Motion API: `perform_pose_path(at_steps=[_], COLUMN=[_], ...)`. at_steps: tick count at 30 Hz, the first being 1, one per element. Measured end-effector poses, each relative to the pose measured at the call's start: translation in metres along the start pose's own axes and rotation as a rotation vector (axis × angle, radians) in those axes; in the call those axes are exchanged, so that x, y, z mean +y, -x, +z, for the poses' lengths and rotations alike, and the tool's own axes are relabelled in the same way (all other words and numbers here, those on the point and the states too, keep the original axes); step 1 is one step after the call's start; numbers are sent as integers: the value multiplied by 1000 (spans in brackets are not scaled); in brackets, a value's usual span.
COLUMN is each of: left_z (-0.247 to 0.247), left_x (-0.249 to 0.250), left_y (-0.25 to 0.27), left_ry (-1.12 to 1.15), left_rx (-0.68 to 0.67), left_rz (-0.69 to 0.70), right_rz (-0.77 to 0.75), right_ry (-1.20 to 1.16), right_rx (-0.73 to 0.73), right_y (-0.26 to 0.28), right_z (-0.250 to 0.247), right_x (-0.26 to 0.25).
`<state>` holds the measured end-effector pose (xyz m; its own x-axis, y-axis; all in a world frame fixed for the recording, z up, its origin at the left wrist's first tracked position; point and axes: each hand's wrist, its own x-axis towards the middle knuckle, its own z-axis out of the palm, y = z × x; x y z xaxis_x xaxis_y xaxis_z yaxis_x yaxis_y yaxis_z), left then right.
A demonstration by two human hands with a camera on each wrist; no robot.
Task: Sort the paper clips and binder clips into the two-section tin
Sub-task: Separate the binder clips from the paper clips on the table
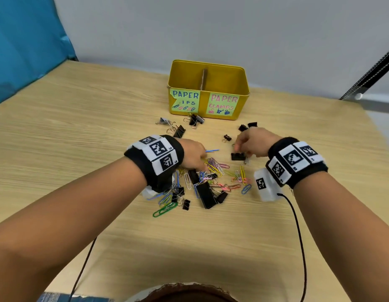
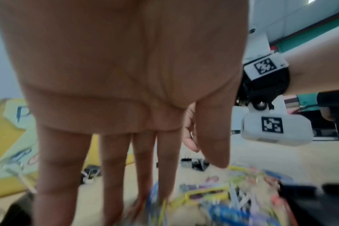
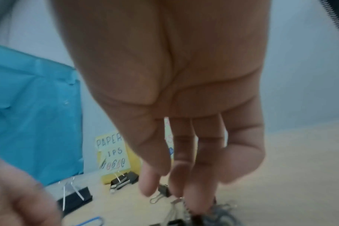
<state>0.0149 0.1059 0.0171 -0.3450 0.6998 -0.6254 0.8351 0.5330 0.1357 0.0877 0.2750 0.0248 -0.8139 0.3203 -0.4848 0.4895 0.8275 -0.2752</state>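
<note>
The yellow two-section tin (image 1: 241, 101) stands at the back of the wooden table, labelled for paper clips on the left and paper clamps on the right. A mixed pile of coloured paper clips (image 1: 213, 166) and black binder clips (image 1: 205, 196) lies in front of me. My left hand (image 1: 201, 163) reaches down into the pile, and its straight fingers (image 2: 164, 168) touch the paper clips (image 2: 213, 194). My right hand (image 1: 241, 150) hangs over a black binder clip (image 1: 236, 156), pinching it with curled fingers (image 3: 199, 191). A blue paper clip (image 1: 212, 150) lies between the hands.
Loose binder clips lie near the tin's front (image 1: 196, 120), further left (image 1: 179, 130) and to the right (image 1: 247, 126), with a small one (image 1: 227, 137) between. A blue cloth (image 1: 25, 40) hangs at the back left. Black cables (image 1: 298, 236) trail from both wrists.
</note>
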Motion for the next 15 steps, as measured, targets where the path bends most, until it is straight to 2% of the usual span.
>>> perform_pose_path(at_steps=[5, 7, 10, 12, 15], left_z=[-7, -4, 2, 2, 0], left_x=[4, 5, 3, 4, 7], left_y=[5, 2, 4, 8, 6], left_ry=[31, 31, 50, 122, 152], left_rx=[99, 77, -39, -20, 63], left_rz=[-23, -3, 24, 40, 75], right_rz=[-27, -86, -66, 6, 9], right_ry=[-19, -44, -219, -152, 67], right_rx=[-88, 10, 147, 158, 41], right_y=[-4, -9, -14, -15, -13], right_z=[11, 13, 5, 0, 2], right_x=[-6, -12, -11, -8, -11])
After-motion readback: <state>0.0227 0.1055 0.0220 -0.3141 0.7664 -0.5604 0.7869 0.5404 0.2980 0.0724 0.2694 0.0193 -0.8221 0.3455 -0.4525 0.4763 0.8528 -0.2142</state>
